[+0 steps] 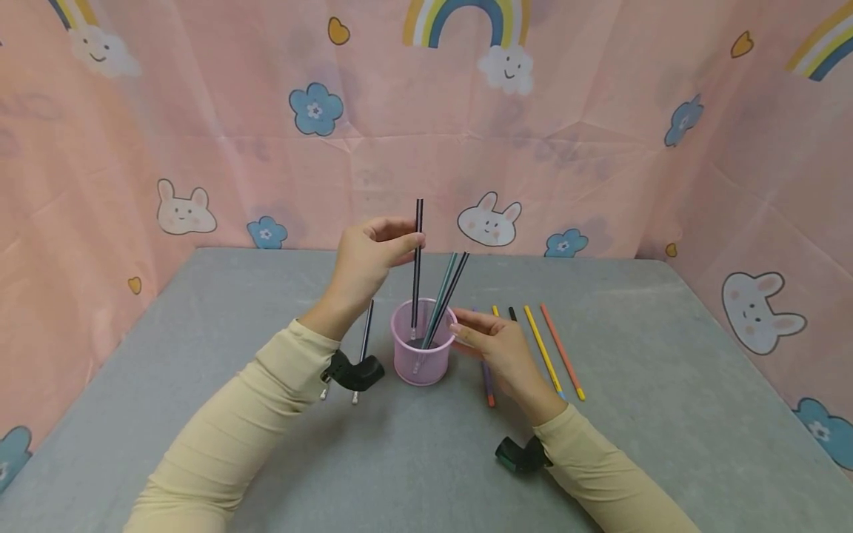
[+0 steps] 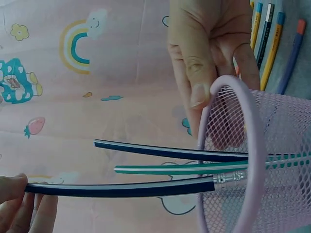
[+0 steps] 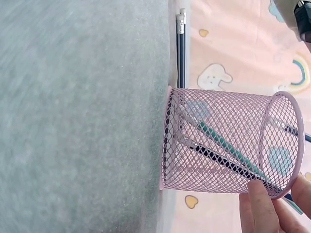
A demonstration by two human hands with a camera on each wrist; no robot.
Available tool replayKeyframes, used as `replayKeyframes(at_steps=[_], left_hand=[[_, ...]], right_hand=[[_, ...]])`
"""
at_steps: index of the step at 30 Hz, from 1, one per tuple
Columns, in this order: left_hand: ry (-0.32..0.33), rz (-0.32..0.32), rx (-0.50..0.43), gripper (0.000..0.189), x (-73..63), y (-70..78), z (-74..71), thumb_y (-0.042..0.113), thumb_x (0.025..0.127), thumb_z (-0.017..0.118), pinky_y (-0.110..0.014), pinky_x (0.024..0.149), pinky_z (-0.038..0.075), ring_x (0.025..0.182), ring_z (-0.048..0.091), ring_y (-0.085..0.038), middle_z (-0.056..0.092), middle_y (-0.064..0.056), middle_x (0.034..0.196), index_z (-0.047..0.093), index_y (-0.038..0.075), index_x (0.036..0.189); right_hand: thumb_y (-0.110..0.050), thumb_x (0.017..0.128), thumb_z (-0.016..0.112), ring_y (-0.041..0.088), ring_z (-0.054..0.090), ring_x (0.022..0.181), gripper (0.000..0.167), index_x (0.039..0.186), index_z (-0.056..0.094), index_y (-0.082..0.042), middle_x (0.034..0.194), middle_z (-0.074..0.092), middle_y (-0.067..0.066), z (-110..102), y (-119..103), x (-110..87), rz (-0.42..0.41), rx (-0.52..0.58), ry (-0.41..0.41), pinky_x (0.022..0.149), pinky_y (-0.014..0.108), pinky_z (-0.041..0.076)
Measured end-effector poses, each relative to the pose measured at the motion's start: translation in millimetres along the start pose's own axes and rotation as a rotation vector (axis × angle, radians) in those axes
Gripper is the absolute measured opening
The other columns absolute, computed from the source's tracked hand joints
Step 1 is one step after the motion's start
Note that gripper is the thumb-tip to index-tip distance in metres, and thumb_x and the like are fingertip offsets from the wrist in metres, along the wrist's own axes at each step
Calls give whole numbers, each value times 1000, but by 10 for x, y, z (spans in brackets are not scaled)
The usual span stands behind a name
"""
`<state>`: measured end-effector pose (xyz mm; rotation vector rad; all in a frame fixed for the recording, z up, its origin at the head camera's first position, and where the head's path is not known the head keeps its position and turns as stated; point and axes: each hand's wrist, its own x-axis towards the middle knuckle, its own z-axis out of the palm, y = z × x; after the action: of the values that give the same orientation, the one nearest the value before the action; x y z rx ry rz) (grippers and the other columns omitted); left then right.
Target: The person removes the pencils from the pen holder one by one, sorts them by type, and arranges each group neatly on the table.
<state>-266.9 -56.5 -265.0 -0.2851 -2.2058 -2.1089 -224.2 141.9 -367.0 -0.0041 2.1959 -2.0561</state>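
My left hand [image 1: 366,255] pinches a dark blue striped pencil [image 1: 417,277] near its upper end and holds it upright. Its silver ferrule and eraser end point down inside the mouth of a pink mesh pencil cup [image 1: 421,366]. My right hand [image 1: 496,344] holds the cup's rim from the right, thumb and fingers on either side, as the left wrist view shows. A green striped pencil [image 2: 160,169] and another dark striped pencil [image 2: 170,151] lean inside the cup. Through the mesh [image 3: 233,102] in the right wrist view, both reach down near the cup's bottom.
Two dark pencils [image 1: 366,333] lie left of the cup, partly behind my left wrist. To the right lie several coloured pencils, among them a yellow one [image 1: 543,348], an orange-red one [image 1: 563,352] and a purple one [image 1: 489,381]. A pink printed cloth [image 1: 400,163] hangs behind the grey table [image 1: 413,459].
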Motion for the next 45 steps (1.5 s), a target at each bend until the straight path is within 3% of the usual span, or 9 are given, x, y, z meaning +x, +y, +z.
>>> replayKeyframes(at_steps=[5, 11, 24, 34, 39, 45], left_hand=[[14, 29, -20, 31, -15, 75, -22, 13, 91, 72, -32, 90, 60, 102, 71, -24, 70, -18, 115, 68, -2, 117], [39, 68, -24, 30, -5, 129, -70, 12, 90, 73, -32, 88, 60, 95, 71, -16, 71, -16, 112, 69, -2, 116], [100, 112, 11, 29, -23, 169, -339, 11, 92, 71, -28, 85, 61, 91, 69, -10, 69, 0, 99, 68, -3, 118], [128, 55, 92, 32, 1, 61, -535, 12, 92, 71, -22, 82, 60, 88, 69, -5, 68, 6, 96, 68, -4, 119], [115, 42, 118, 32, 8, 22, -597, 11, 92, 70, -22, 82, 60, 85, 69, -2, 69, 2, 98, 68, -5, 119], [96, -9, 166, 35, -1, -36, -666, 11, 94, 68, -21, 82, 60, 87, 67, -1, 68, -17, 121, 66, -5, 124]], right_hand=[[-8, 95, 66, 17, 69, 110, 39, 132, 61, 3, 133, 63, 21, -11, -4, -2, -1, 2, -3, 90, 32, 58], [-8, 95, 66, 16, 69, 109, 39, 132, 61, 4, 134, 62, 22, -16, 0, -8, -8, -3, -7, 92, 33, 58], [-6, 94, 66, 11, 69, 105, 40, 132, 60, 5, 134, 62, 22, -10, 16, -5, -9, 19, -22, 90, 31, 58], [-5, 94, 66, 5, 69, 100, 41, 133, 58, 6, 134, 62, 23, -4, 16, -4, -11, 24, -27, 90, 31, 59], [-6, 94, 66, 4, 69, 99, 41, 133, 59, 6, 135, 61, 25, -4, 14, -5, -12, 12, -27, 91, 33, 58], [-7, 94, 66, 2, 68, 96, 42, 133, 59, 6, 135, 60, 25, -6, 11, -5, -13, 8, -25, 91, 34, 58]])
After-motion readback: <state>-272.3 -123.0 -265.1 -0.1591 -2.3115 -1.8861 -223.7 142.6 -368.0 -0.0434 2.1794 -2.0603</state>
